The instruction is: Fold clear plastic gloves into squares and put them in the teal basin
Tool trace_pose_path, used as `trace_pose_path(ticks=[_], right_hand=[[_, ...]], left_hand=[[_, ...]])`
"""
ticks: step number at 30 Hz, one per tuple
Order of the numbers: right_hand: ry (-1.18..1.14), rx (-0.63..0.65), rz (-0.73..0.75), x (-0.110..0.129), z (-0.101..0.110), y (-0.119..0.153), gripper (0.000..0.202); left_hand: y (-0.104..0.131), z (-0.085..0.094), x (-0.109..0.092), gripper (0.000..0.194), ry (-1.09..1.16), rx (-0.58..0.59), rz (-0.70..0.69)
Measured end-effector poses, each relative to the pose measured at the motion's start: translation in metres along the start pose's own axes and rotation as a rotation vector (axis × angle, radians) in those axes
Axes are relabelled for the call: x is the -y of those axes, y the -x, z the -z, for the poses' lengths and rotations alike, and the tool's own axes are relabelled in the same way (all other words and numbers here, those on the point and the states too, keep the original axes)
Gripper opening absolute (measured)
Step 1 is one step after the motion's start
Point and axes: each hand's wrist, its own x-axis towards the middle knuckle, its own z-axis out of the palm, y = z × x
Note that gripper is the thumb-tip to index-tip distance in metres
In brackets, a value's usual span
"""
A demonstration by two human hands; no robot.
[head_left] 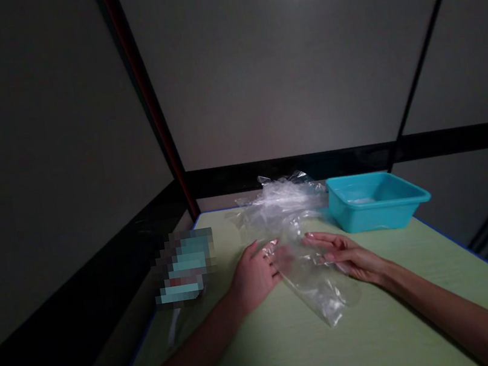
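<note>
A clear plastic bag [316, 282] hangs between my two hands over the table, its lower corner pointing toward me. My left hand [257, 273] is at the bag's left side, its fingers partly behind the see-through film. On the right side, my right hand [349, 255] holds the bag's edge between thumb and fingers. Just beyond my hands lies a loose heap of crumpled clear bags [286, 201], which the held bag overlaps in view.
A turquoise plastic basin [377, 218] stands at the table's back right. At the left edge is a blurred-out light blue item [187, 268] with a whitish strip below it. The pale green table [288, 354] has blue edging; grey panels rise behind.
</note>
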Motion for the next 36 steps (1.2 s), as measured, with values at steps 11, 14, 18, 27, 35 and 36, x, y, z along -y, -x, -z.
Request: trace_pose_path(ticks=[11, 14, 18, 27, 35, 36], right_hand=[[-0.069, -0.093, 0.034, 0.004, -0.011, 0.005, 0.058], [-0.078, -0.167, 0.045, 0.003, -0.008, 0.001, 0.056], [-0.095, -0.206, 0.073, 0.002, -0.002, -0.001, 0.052], [-0.107, -0.114, 0.071, 0.002, -0.012, 0.004, 0.041], [0.484, -0.099, 0.161, 0.005, -0.029, 0.010, 0.015], [0.525, -0.114, 0.209, 0.007, -0.029, 0.010, 0.017]], left_hand=[[0.009, -0.004, 0.013, 0.031, -0.304, 0.143, -0.040], [0.012, -0.006, 0.014, 0.026, -0.358, 0.161, -0.066], [0.012, -0.009, 0.015, 0.034, -0.439, 0.159, -0.111], [0.002, -0.001, 0.016, 0.016, -0.441, -0.097, -0.391], [0.000, 0.002, 0.014, 0.019, -0.531, -0.165, -0.472], [0.002, 0.001, 0.014, 0.019, -0.544, -0.148, -0.462]])
